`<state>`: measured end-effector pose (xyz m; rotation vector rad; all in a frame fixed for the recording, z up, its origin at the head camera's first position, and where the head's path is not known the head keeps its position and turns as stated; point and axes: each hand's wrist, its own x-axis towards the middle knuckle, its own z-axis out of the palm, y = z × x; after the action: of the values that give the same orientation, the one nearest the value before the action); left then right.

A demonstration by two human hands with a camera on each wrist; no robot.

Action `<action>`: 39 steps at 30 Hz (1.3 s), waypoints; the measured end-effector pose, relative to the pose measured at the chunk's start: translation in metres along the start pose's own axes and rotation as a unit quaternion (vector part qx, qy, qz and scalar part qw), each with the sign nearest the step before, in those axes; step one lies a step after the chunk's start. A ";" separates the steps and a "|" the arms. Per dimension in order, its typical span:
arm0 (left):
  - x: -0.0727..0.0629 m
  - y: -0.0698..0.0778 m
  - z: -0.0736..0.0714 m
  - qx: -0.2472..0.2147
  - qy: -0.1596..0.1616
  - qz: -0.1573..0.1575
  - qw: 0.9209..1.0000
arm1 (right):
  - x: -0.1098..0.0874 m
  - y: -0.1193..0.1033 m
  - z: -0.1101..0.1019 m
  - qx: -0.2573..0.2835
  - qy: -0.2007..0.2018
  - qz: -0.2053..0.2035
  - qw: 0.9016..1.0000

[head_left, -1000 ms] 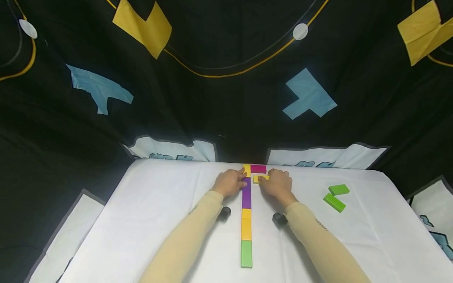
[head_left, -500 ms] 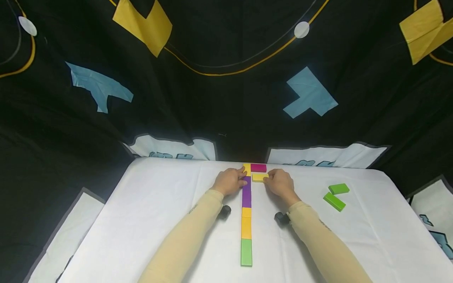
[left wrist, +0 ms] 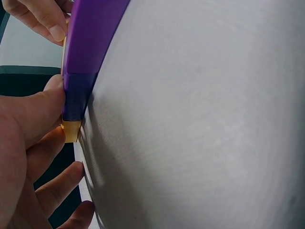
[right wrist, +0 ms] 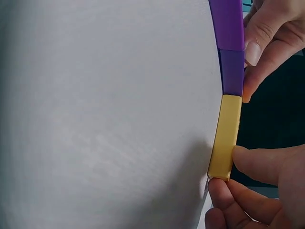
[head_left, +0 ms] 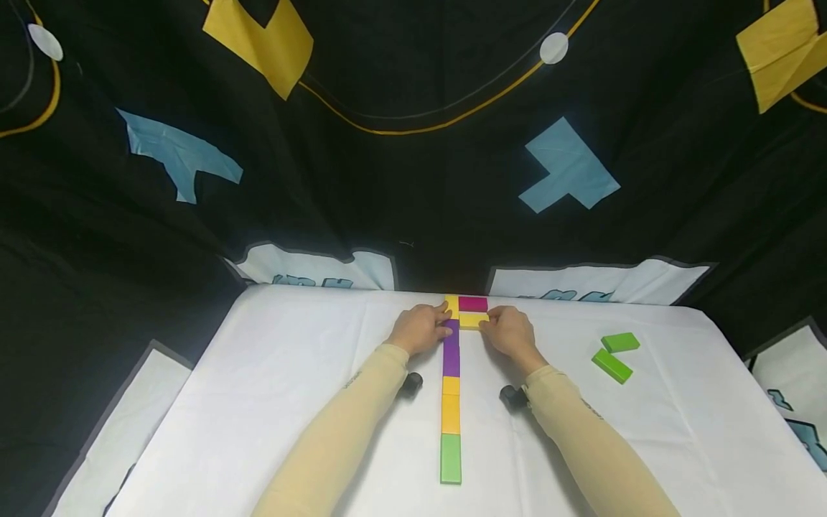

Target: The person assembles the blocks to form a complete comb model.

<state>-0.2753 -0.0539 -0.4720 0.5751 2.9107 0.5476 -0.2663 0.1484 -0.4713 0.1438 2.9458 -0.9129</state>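
A straight line of flat blocks runs up the table: a green block point(head_left: 451, 459) nearest, then orange blocks point(head_left: 451, 413), purple blocks point(head_left: 451, 352) and a yellow block point(head_left: 451, 306) at the far end. A magenta block point(head_left: 473, 304) lies crosswise at the right of that far end. Just below it, a second yellow block point(head_left: 474, 321) reaches the line. My right hand point(head_left: 510, 334) holds this one by its right end, thumb point(right wrist: 243, 155) on top and index finger at the end. My left hand point(head_left: 418, 327) rests thumb and fingers on the far yellow and purple blocks.
Two loose green blocks point(head_left: 611, 366) lie to the right on the white tablecloth point(head_left: 291, 373). A black patterned curtain point(head_left: 413, 201) hangs right behind the table's far edge. A dark wrist camera point(head_left: 412, 384) sits below each hand.
My right hand has slid the lower yellow block left and up, closing the gap to the line and the magenta block. The left hand keeps its place.
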 end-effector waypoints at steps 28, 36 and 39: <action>-0.002 0.002 -0.004 -0.011 -0.002 -0.006 1.000 | -0.018 0.021 -0.034 0.072 0.007 -0.012 0.997; 0.000 0.000 -0.001 0.000 0.002 0.007 1.000 | -0.042 0.052 -0.065 0.067 0.057 -0.067 0.994; 0.001 -0.001 0.000 -0.001 0.005 0.008 1.000 | -0.050 0.065 -0.073 0.052 0.077 -0.090 0.992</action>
<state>-0.2767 -0.0542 -0.4723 0.5961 2.9164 0.5572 -0.2111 0.2396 -0.4433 -0.0521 3.0941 -1.1290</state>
